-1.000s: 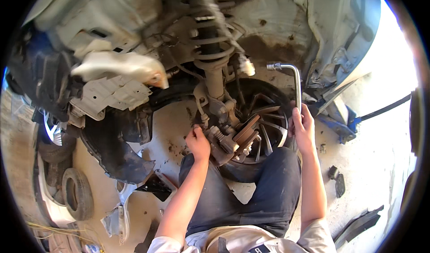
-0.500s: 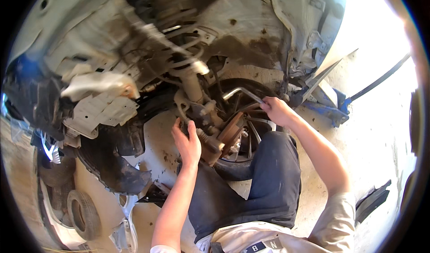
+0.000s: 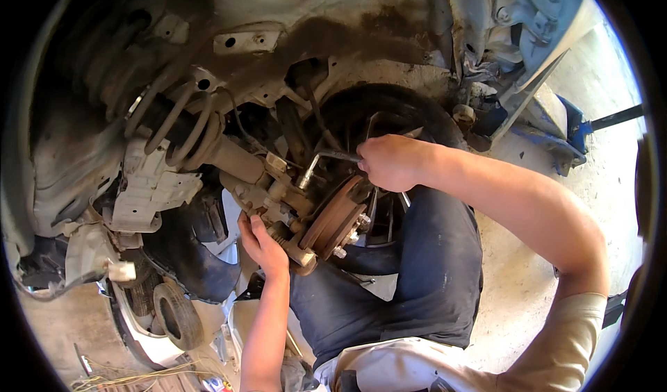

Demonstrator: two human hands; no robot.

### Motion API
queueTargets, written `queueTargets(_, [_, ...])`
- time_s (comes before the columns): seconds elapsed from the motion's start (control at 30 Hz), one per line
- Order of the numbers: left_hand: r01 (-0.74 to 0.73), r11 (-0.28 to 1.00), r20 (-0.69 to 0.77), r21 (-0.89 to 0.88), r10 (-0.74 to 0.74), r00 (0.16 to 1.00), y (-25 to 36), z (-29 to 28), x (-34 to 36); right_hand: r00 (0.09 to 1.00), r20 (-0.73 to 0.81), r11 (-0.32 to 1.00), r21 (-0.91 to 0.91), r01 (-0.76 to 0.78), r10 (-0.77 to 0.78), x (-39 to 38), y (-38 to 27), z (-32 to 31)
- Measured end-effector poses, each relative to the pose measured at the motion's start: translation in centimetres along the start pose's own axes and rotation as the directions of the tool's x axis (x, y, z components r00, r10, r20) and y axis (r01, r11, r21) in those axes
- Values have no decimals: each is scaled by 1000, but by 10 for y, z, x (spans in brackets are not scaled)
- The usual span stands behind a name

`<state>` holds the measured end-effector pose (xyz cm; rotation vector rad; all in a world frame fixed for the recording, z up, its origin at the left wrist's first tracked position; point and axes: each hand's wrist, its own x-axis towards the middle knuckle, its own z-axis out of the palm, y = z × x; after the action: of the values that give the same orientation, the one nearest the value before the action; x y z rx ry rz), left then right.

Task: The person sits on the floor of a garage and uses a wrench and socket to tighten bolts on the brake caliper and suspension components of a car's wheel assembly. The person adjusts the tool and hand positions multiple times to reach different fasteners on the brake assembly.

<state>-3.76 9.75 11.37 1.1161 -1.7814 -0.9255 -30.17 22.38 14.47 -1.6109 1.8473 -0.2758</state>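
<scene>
On the left, a thick coil spring sits around the strut. The left hand rests by the dirty brake parts; its fingers are a little apart, but I can't tell if they grip. Next is the bent socket wrench, just above the rusty brake disc. It looks hard, stiff and maybe slippery, so its long arm seems best to hold. The right hand has its fingers curled around that arm.

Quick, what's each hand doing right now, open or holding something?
Left hand: at the brake caliper; grip cannot be told.
Right hand: closed, holding an L-shaped socket wrench.
</scene>
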Motion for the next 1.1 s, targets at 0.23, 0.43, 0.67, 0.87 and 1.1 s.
queueTargets(0.23, [1, 1000, 17, -25, -1, 1000, -5, 4, 0, 951, 308, 1000, -2, 17, -15, -2, -28, -56])
queueTargets(0.43, [-27, 999, 21, -20, 27, 999, -2, 0, 0, 907, 391, 981, 44, -189, 157, 16, -53, -79])
queueTargets(0.67, [-64, 995, -48, 82, 68, 997, 1, 1, 1, 964, 144, 798, 541, -265, 223, -28, -26, -23])
queueTargets(0.87, [-43, 994, -32, 102, 46, 998, -7, -2, 0, 931, -18, 644, 727, -239, 365, -69, -47, -29])
queueTargets(1.1, [-77, 969, -84, 233, 99, 992, -10, -4, -3, 920, -118, 762, 604, -233, 375, -68, -75, -22])
